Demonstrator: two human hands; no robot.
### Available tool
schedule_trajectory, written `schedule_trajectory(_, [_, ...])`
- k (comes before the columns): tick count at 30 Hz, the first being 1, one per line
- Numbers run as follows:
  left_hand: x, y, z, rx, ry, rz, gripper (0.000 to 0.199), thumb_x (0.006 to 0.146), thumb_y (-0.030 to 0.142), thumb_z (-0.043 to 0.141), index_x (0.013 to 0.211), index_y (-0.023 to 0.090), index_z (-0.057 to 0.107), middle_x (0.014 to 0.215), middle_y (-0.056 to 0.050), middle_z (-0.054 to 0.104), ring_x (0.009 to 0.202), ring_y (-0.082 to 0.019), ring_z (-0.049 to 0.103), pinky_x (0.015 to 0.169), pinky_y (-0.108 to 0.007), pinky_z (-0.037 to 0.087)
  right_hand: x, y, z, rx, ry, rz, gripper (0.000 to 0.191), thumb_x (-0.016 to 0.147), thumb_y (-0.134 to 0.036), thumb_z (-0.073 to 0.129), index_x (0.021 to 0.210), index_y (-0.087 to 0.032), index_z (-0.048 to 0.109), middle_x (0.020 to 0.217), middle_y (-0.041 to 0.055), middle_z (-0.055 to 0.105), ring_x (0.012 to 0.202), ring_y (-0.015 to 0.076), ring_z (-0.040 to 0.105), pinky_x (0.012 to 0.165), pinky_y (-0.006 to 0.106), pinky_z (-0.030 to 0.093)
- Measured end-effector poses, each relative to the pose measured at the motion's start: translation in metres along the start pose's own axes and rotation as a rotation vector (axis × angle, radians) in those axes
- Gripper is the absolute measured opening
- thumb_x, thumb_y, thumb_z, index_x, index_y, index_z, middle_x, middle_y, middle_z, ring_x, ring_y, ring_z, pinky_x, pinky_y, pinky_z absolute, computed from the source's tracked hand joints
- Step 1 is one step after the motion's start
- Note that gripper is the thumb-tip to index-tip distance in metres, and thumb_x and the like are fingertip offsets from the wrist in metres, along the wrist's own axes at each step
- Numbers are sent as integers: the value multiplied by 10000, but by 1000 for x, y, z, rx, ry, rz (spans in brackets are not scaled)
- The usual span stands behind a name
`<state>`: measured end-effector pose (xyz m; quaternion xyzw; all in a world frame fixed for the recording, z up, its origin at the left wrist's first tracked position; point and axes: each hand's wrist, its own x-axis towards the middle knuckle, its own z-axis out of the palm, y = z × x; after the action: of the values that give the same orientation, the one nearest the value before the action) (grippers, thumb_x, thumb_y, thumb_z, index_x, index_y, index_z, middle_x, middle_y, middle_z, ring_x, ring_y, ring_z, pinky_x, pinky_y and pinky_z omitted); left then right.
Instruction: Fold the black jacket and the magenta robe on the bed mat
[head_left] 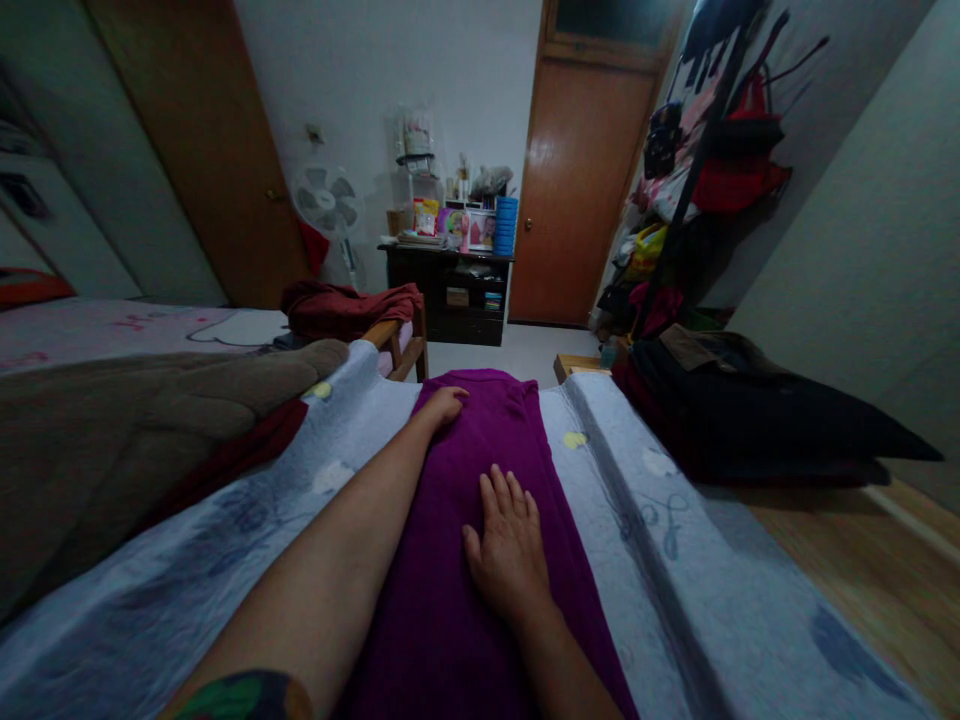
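Observation:
A long purple garment [491, 440] lies spread lengthwise over a grey-blue patterned bed cover [600, 480]. My right hand [510, 540] rests palm down on the middle of the cloth, fingers stretched out and slightly apart. Farther along, my left hand [448, 404] touches the garment near its far left edge. Its fingers point to the right and look extended, lying on the fabric. The near end of the garment runs out of view between my forearms.
A folded dark pile of clothes [735, 410] sits at the right. On the left lie a brown blanket [150, 440] and a dark red cloth [345, 308]. Beyond the bed stand a fan [328, 203], a black cabinet [420, 290], a wooden door [581, 190] and a rack of hanging bags.

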<state>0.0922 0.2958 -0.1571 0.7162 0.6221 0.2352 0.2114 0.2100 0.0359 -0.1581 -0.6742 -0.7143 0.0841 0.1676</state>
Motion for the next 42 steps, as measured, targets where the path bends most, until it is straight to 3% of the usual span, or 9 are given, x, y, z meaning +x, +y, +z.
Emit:
schedule_trajectory(5, [3, -7, -4, -59, 40, -29, 490, 746, 80, 520, 1217, 154, 635, 1073, -72, 730, 885, -179, 695, 811, -242, 525, 0, 0, 0, 6, 6, 5, 634, 890, -376, 442, 1492, -223, 312, 1583, 8, 204, 1456, 249, 148, 1172, 464, 128])
schedule_trajectory(11, [-5, -14, -2, 49, 68, 15, 674, 715, 20, 474, 1382, 118, 472, 1342, -112, 580, 1189, -193, 566, 1003, -248, 426, -1, 0, 0, -10, 5, 1, 641, 895, -381, 442, 1499, -224, 295, 1585, 11, 196, 1458, 252, 139, 1173, 465, 132])
schedule_trajectory(14, [-14, -13, 2, 147, 77, 56, 647, 754, 40, 482, 1396, 106, 435, 1425, -157, 478, 1314, -228, 443, 1089, -310, 340, -1, 0, 0, -7, 8, 3, 640, 892, -377, 446, 1496, -223, 302, 1583, 7, 201, 1459, 246, 137, 1175, 460, 129])
schedule_trajectory(18, [-29, -3, -3, 269, 94, 95, 521, 846, 101, 433, 1363, 164, 464, 1391, -180, 481, 1306, -304, 431, 1082, -481, 329, 0, 0, 1, -9, 6, 6, 645, 887, -374, 452, 1495, -220, 304, 1582, 12, 203, 1459, 246, 134, 1173, 460, 131])
schedule_trajectory(21, [-44, 14, -8, 327, 112, 145, 461, 873, 123, 413, 1323, 174, 501, 1437, -175, 430, 1346, -309, 376, 1103, -495, 290, 0, 0, 1, -9, -1, 9, 650, 883, -376, 455, 1495, -219, 303, 1584, 13, 196, 1460, 248, 133, 1172, 462, 128])
schedule_trajectory(26, [-81, 37, -2, 366, -134, 368, 446, 938, 257, 376, 1361, 152, 471, 1511, -132, 374, 1409, -235, 309, 1142, -388, 245, 0, 0, 1, 6, 6, 9, 652, 876, -375, 449, 1493, -213, 311, 1582, 5, 199, 1458, 245, 140, 1174, 462, 116])
schedule_trajectory(30, [-104, 28, 5, 350, -221, 283, 524, 953, 427, 357, 1400, 164, 430, 1526, -151, 337, 1430, -280, 259, 1134, -466, 227, 0, 0, 0, 1, 8, 5, 648, 878, -367, 441, 1492, -206, 316, 1576, 13, 221, 1456, 245, 149, 1170, 456, 118])
schedule_trajectory(36, [-110, 12, 8, 336, -176, 235, 602, 951, 520, 322, 1439, 173, 378, 1542, -157, 299, 1449, -285, 196, 1136, -491, 189, 0, 0, 0, 0, 6, -4, 643, 877, -364, 447, 1488, -209, 324, 1571, 16, 241, 1452, 238, 160, 1167, 456, 116])
schedule_trajectory(42, [-119, 12, 11, 322, -39, 296, 470, 941, 475, 406, 1346, 255, 498, 1467, -107, 448, 1416, -299, 284, 1124, -478, 234, -1, 1, 1, -12, 23, -15, 634, 880, -362, 451, 1481, -200, 336, 1574, 32, 233, 1447, 239, 173, 1161, 449, 119])
